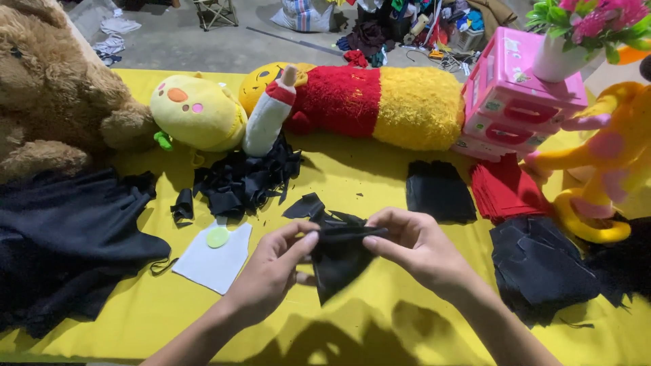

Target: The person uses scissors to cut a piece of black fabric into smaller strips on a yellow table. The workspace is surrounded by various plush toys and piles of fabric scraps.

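— Both hands meet over the near middle of the yellow table (380, 183). What does each one have?

— Left hand (271, 268) pinches the left top corner of a black fabric piece (337, 261) between thumb and fingertips; right hand (413, 247) pinches the right top corner the same way. Neither is clenched or free — both grip the same cloth.

— How does the piece lie between them?

— Its top edge runs left to right from one pinch to the other, and the rest hangs toward the person, tapering to a point just above the table. It sits dead centre, so neither hand is nearer — they share it evenly.

— And just beyond the hands?

— To the left, a white felt sheet (213, 261) with a pale green disc (218, 237) on it. Past that, a heap of black scraps (241, 179). On the right, a black cut stack (536, 268), then a flat black square stack (439, 191) and a red stack (505, 190) beside it.

— Farthest off?

— A big dark cloth (64, 244) at the left edge, a brown plush bear (51, 88), a yellow plush head (196, 112), a red-and-yellow plush roll (380, 105), pink boxes (519, 105) and a white flower vase (559, 57).
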